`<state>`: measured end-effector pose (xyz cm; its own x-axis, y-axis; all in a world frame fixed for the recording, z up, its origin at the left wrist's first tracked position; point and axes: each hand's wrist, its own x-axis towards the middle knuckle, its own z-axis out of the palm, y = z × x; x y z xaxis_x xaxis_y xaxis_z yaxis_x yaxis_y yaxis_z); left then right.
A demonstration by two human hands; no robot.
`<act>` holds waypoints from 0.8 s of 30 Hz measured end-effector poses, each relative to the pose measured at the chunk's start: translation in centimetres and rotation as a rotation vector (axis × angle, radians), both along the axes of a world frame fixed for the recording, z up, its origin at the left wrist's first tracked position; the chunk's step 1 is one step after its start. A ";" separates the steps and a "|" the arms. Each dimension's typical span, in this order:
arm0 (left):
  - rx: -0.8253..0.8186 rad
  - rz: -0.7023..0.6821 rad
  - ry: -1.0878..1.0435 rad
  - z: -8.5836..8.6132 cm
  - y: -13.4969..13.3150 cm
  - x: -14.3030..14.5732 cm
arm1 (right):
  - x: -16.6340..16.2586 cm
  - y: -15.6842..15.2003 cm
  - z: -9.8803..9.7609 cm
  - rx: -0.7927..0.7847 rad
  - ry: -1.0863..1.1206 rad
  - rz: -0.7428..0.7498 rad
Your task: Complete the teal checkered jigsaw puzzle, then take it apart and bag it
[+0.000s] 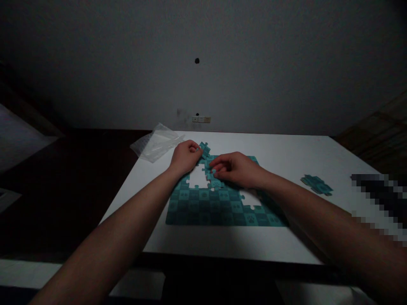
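Note:
A teal checkered jigsaw puzzle (203,207) with paw prints lies on the white table, with white gaps at its upper left and right of its middle. My left hand (186,156) is closed at the puzzle's far edge, pinching a teal puzzle piece (205,150) between thumb and fingers. Over the puzzle's middle, my right hand (238,169) has its fingers curled on another puzzle piece (216,183), which sits beside the upper-left gap. Part of the puzzle is hidden beneath my right hand and forearm.
Several loose teal puzzle pieces (317,185) are heaped on the right of the white table (235,245). A clear plastic bag (159,142) overhangs the table's far left edge. A dark object (378,190), partly pixelated, lies at the right. Behind the table stands a grey wall with sockets (201,120).

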<state>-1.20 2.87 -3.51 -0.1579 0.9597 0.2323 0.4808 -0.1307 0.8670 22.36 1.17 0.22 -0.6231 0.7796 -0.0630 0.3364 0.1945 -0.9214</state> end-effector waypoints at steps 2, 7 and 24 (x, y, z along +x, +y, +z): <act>0.004 -0.007 0.001 0.0 0.0 0.0 | -0.2 0.0 -0.7 -0.023 0.017 0.003; 0.011 0.000 0.024 -0.3 0.1 0.0 | -0.2 -0.2 -2.0 -0.023 0.061 -0.053; -0.007 0.000 0.007 -0.1 0.1 0.0 | -0.1 -1.0 -2.5 0.127 -0.018 -0.086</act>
